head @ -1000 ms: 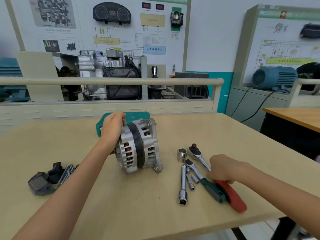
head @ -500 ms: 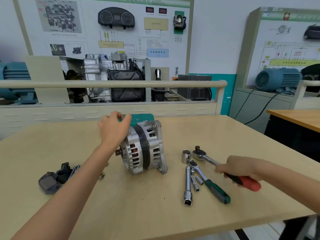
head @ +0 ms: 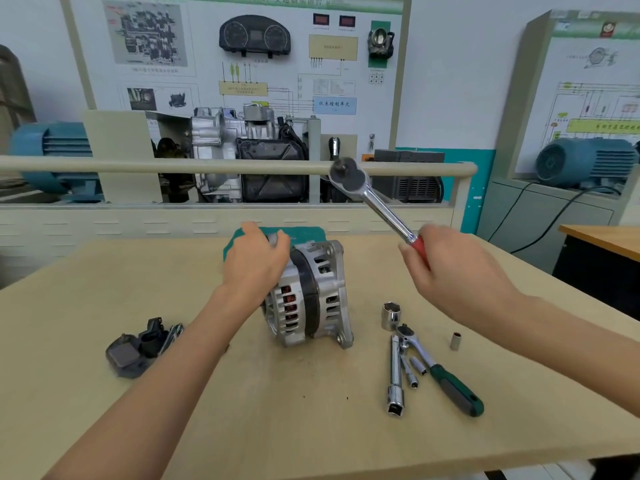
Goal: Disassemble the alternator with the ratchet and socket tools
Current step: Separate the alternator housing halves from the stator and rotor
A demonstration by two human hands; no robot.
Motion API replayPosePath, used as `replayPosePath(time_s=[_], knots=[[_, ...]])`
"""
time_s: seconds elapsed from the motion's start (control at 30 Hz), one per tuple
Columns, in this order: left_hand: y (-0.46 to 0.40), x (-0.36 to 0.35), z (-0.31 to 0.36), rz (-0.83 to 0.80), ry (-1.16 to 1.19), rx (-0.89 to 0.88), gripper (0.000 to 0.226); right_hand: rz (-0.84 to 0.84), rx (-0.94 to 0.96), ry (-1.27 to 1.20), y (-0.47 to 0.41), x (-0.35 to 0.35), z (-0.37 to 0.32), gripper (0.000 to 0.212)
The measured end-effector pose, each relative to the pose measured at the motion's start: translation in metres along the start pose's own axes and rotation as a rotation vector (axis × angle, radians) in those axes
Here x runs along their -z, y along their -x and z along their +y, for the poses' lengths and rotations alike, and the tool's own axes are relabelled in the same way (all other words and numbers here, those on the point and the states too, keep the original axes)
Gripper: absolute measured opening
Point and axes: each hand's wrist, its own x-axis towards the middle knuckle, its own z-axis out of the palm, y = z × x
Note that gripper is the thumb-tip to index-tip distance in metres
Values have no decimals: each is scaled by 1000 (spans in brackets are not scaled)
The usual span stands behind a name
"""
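My right hand point(head: 460, 271) is curled round the red handle of the large ratchet point(head: 375, 202), holding it in the air above the table; its chrome shank slants up and away to the left, with the round head at the top, level with the rail behind the bench. My left hand point(head: 258, 263) lies over the top rear of the alternator point(head: 310, 296), fingers bent down around the housing and gripping it. The alternator stands on edge near the middle of the beige table point(head: 242, 410), its shaft axis running roughly left to right, copper windings showing through the slots. To its right lie a large socket point(head: 391, 315), a green-handled ratchet point(head: 440, 370), an extension bar point(head: 394, 375), several small sockets beside it and one small socket point(head: 455, 340) standing apart. A black cover part point(head: 138, 348) sits to the left, a teal case point(head: 298, 233) behind. Past the rail point(head: 173, 166) stand a cutaway transmission point(head: 249, 157), wall wiring boards and blue motors.
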Motion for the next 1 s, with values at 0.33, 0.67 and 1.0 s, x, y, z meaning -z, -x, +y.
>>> replayPosePath(time_s=[0.33, 0.67, 1.0], knots=[[-6, 7, 11, -120, -140, -33, 34, -168, 75, 148, 2, -31, -26, 14], [-11, 7, 10, -194, -122, 6, 32, -222, 135, 300, -15, -27, -38, 11], [-10, 9, 9, -223, -102, 49, 31, -276, -69, 304, -18, -18, -8, 9]])
